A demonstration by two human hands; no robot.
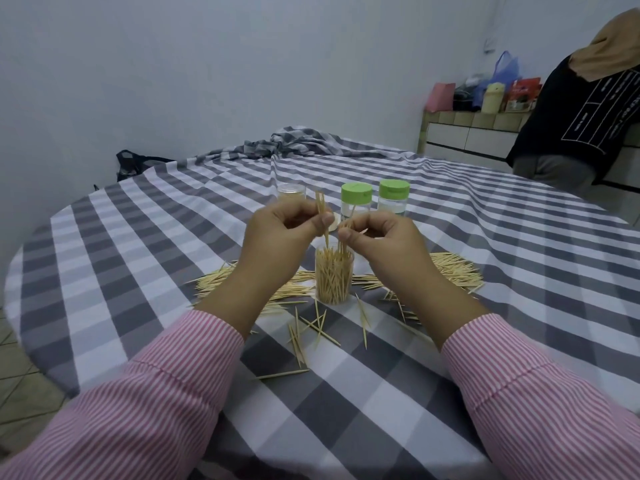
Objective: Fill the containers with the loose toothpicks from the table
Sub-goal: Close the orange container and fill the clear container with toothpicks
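Round table (519,237) under a grey-and-white checked cloth, bunched into folds at the far edge. Second person in a black top (585,112) standing at the far right, beside a tiled counter (474,119) crowded with bags and boxes. Two pink-striped sleeves (145,393) reaching in from the near edge. Loose toothpicks (453,268) heaped in a band across the middle of the cloth, left and right of the hands, with a thinner scatter (311,327) lying nearer the camera. Left hand (277,233) raised above the table, fingers curled, thumb and forefinger pinching a small bunch of toothpicks (322,213) held upright, lower tips pointing down at the jar. Right hand (377,237) just beside it, fingers likewise curled, pinching a few more toothpicks (348,220); how many is hard to tell, since the fingers hide most of them. Open clear container (334,277) standing directly below both hands, packed nearly full with upright toothpicks. Behind the hands, two clear containers with green lids (356,195) (394,190) side by side, and a third clear container (291,194) to their left, seemingly full. Small pale round piece (334,223) between the hands, possibly a lid.
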